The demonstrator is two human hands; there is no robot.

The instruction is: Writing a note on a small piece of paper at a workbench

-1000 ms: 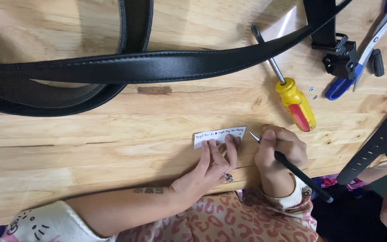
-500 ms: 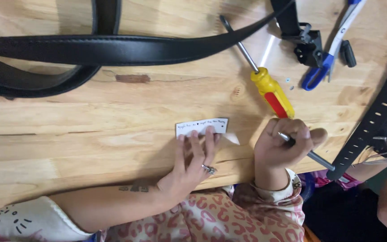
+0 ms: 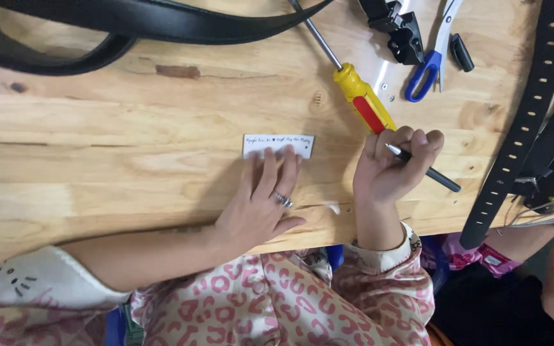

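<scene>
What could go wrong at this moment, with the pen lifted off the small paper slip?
1. Only the left hand fingertips pin the paper slip; it could slide or its ink smear.
2. The yellow-and-red screwdriver lies right beside the right hand, so a nudge might roll it.
3. The pen sits near the table edge and could fall if released.

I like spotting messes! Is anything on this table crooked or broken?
Nothing looks broken. The left hand pins a small paper label lying straight; the right hand holds a pen. Small screws lie loose beside the screwdriver.

black belt [image 3: 161, 22] cut off at top edge, card [image 3: 278, 145] writing too small
</scene>
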